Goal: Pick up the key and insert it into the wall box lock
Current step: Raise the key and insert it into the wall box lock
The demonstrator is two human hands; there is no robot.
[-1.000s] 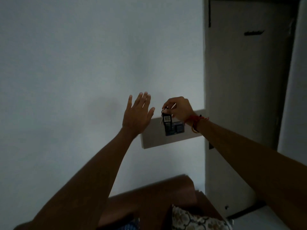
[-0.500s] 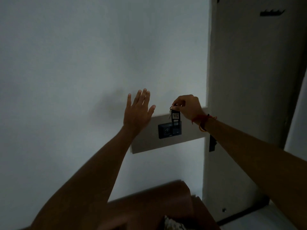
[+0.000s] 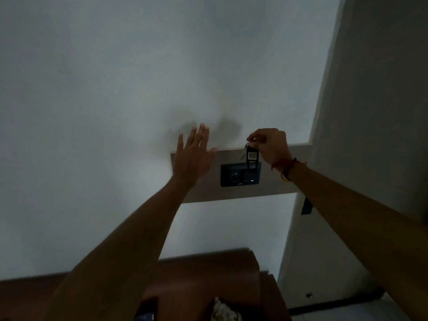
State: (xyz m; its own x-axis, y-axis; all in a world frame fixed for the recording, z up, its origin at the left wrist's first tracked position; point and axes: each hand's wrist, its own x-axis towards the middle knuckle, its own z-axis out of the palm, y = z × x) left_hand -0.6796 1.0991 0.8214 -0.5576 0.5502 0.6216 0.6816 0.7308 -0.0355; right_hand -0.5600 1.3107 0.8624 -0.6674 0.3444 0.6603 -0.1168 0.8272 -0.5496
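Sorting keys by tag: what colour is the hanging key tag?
Black with a pale label, head view: key tag.

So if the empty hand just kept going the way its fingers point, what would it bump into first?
Probably the white wall. The left hand is open, fingers pointing up and forward, its lower part over the left end of the grey panel. Nothing shows between fingertips and wall, though depth is hard to judge in one view.
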